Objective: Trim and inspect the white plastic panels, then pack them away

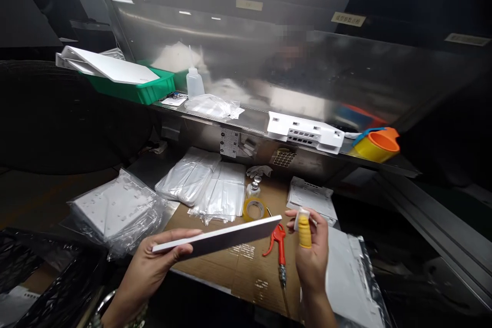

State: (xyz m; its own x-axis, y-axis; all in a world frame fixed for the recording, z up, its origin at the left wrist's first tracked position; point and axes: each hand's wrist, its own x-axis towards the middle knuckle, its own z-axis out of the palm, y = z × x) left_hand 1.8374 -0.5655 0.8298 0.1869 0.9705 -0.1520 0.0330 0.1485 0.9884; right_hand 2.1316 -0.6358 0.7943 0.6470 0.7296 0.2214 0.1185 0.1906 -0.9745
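My left hand is closed on one end of a thin white panel, thumb below and fingers on top. The panel is seen nearly edge-on, tilted up to the right, with its underside in shadow. Just past its far end, my right hand pinches a small white pad, apart from the panel. A yellow finger cover is on the right thumb. Between the hands, a red air blow gun lies on the cardboard.
A tape roll and pump bottle stand behind the panel. Plastic bags and a bagged white part lie left; white parts lie right. The shelf holds a green bin, squeeze bottle and yellow-orange tape dispenser.
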